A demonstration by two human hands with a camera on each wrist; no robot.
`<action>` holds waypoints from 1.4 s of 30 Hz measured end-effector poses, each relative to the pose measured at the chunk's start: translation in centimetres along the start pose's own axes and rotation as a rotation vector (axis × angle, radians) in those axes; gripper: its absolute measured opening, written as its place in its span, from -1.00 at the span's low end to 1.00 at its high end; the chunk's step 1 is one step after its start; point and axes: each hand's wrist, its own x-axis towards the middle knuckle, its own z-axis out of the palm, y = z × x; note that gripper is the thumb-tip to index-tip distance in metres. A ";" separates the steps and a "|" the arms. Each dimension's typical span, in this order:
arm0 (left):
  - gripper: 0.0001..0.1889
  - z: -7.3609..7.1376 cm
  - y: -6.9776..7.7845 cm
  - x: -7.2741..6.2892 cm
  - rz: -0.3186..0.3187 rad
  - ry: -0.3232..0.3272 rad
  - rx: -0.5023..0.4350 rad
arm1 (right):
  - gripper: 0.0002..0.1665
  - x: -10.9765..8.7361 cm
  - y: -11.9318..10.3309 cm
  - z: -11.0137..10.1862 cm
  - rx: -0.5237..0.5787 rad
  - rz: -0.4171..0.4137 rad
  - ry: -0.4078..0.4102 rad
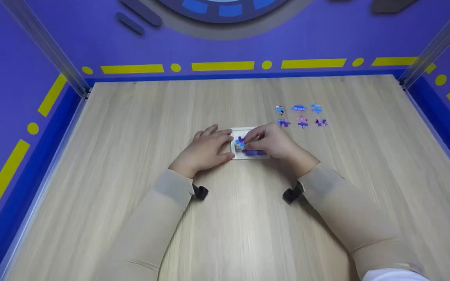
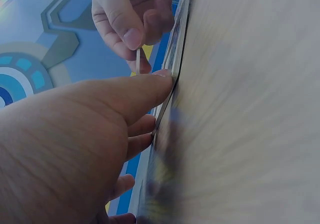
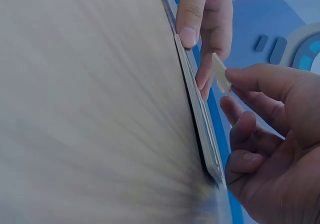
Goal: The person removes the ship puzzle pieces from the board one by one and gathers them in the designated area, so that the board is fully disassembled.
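A small white puzzle frame lies flat on the table, with a dark blue puzzle piece along its near side. My right hand pinches a blue and purple puzzle piece between thumb and fingertips. In the right wrist view this puzzle piece shows its pale back and is held tilted, just off the frame. The left hand rests at the frame's left edge, thumb and fingertips touching the rim. Part of the frame's right side is hidden under my right hand.
Several loose puzzle pieces lie in two rows on the table, beyond the right hand. Blue panels with yellow marks stand along the back and both sides. Each wrist wears a black mount.
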 end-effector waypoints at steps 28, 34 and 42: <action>-0.32 0.2 0.0 0.0 -0.005 0.004 0.025 | -0.82 -3.7 3.2 -7.0 -0.063 0.008 0.126; -0.32 0.3 -0.1 0.0 -0.015 0.008 0.008 | -0.79 -3.9 4.2 -8.1 -0.077 0.005 0.122; -0.33 0.1 0.0 -0.1 -0.007 0.010 0.010 | -0.80 -4.0 5.0 -9.0 -0.120 0.023 0.105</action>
